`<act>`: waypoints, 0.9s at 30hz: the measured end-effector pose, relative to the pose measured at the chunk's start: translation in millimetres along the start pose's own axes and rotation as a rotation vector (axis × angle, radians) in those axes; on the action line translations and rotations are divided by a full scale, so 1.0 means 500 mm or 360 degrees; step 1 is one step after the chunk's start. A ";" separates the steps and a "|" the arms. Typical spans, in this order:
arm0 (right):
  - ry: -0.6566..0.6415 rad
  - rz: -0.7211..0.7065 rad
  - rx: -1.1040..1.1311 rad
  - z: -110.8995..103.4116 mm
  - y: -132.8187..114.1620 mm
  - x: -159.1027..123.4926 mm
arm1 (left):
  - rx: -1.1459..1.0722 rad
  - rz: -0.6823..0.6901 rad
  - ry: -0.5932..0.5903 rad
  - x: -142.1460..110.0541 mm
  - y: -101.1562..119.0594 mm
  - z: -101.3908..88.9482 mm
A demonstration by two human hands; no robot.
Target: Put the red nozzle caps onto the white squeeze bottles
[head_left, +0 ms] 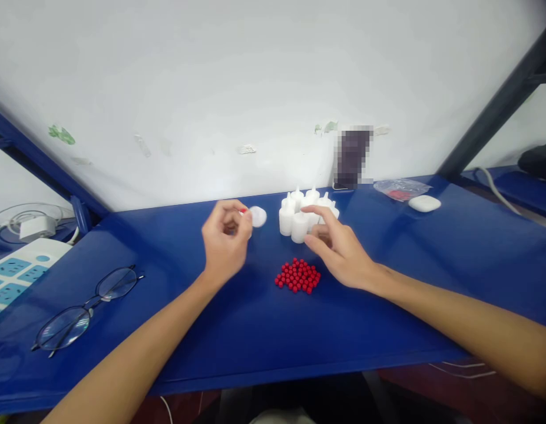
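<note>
My left hand (227, 238) is closed, with a small red cap (243, 210) showing at the pinched thumb and forefinger. Right beside those fingertips is a white round piece (258, 217), which looks like the end of a small bottle; whether it joins the cap I cannot tell. My right hand (338, 244) reaches in at a cluster of white nozzle-tipped bottles (287, 221). Its thumb and forefinger are apart, close to the front bottle (300, 228); contact is unclear. Nearer me, a pile of loose red caps (298, 275) lies on the blue table (255, 335).
Eyeglasses (89, 306) and a power strip (23, 271) are at the left. A pixelated dark object (353, 159) leans on the wall. At the back right are a clear plastic bag (400, 188) with red contents and a white rounded case (424, 204).
</note>
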State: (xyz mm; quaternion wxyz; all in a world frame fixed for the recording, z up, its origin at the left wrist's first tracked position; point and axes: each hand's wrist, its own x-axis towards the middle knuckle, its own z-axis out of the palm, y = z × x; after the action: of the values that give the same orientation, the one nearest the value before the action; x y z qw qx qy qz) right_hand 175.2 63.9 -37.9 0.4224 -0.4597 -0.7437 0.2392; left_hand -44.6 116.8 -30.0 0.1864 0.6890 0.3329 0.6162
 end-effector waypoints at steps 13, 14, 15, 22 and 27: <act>0.0147 0.0298 0.0052 0.000 0.017 0.021 | 0.0306 -0.0248 -0.0092 0.058 -0.073 -0.049; 0.0165 0.0287 0.0072 -0.001 0.017 0.020 | 0.0286 -0.0250 -0.0109 0.058 -0.073 -0.049; 0.0172 0.0268 0.0109 -0.003 0.017 0.019 | 0.0271 -0.0246 -0.0121 0.058 -0.073 -0.048; 0.0254 0.0098 0.0030 0.001 0.024 0.017 | 0.0303 -0.0196 -0.0194 0.060 -0.080 -0.047; 0.0191 -0.0147 -0.0105 0.003 0.021 0.018 | 0.0384 -0.0198 -0.0225 0.057 -0.091 -0.047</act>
State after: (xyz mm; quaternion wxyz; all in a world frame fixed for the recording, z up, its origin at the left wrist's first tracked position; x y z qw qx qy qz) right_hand 176.9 77.0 -42.7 0.4614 -0.4519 -0.7450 0.1670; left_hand -77.5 165.3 -35.6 0.1630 0.7260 0.4327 0.5090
